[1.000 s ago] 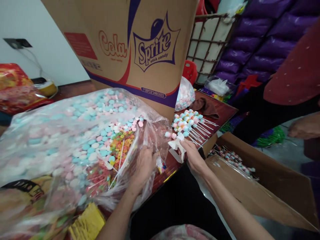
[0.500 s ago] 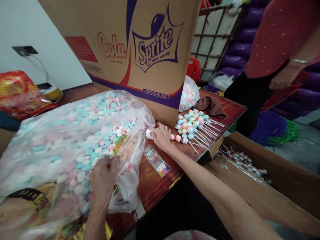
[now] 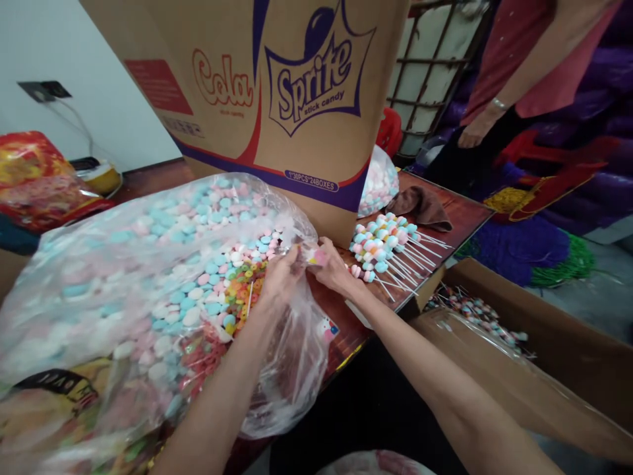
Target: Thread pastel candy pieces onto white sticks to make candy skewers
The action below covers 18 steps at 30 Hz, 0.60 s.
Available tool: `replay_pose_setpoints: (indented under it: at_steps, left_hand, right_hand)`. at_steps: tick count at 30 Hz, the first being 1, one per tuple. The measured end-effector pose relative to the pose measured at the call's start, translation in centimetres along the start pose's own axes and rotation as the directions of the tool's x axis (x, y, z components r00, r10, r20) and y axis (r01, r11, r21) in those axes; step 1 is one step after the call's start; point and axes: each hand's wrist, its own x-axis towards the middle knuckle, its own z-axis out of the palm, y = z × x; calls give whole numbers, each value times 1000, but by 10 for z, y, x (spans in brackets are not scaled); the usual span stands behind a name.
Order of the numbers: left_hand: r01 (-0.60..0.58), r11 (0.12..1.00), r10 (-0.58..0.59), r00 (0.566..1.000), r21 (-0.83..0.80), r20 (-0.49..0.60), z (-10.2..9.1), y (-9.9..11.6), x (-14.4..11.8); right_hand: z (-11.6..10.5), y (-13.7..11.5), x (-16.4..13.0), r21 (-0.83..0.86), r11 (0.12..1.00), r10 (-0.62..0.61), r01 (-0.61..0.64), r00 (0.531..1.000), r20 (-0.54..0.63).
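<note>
Both my hands meet over the right edge of a large clear plastic bag [image 3: 123, 227] of pastel marshmallows. My left hand [image 3: 283, 274] pinches a small clear printed packet [image 3: 316, 256], and my right hand [image 3: 333, 267] is closed on its other side. The packet's contents are hidden by fingers. Under my left hand, colourful gummy rings [image 3: 243, 285] lie among the marshmallows, with a white stick [image 3: 250, 297] on them. Red gummy candies [image 3: 200, 353] are nearer me. Marshmallow skewers [image 3: 378, 241] are piled right of my right hand. Another printed packet [image 3: 330, 328] lies partly covered on the table.
A tall cardboard carton [image 3: 306, 155] stands behind the bag. Beyond the skewers are a brown cloth [image 3: 425, 208] and another marshmallow bag [image 3: 380, 181]. An open box [image 3: 534, 297] with skewers sits below the table's right edge. A co-worker [image 3: 524, 72] stands at the back right.
My left hand has moved right and away from me, out of the marshmallows, to meet my right hand at the packet. The bag's edge has shifted right. The co-worker's arm has moved left.
</note>
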Motion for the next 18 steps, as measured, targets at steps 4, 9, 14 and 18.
replay_pose_setpoints:
  at_steps: [4, 9, 14, 18]
  left_hand:
    - [162, 987, -161, 979, 1, -123, -21, -2, 18]
    - [196, 981, -196, 979, 4, 51, -20, 1, 18]
    - [277, 961, -278, 956, 24, 90, -19, -5, 31]
    - [250, 967, -253, 959, 43, 127, -25, -12, 36]
  right_hand:
    - [-11, 9, -1, 97, 995, 27, -32, 998, 52]
    - [-6, 0, 6, 151, 981, 116, -120, 993, 33]
    - [-5, -9, 2, 223, 953, 206, -204, 978, 11]
    - [-15, -10, -4, 261, 944, 199, -202, 979, 39]
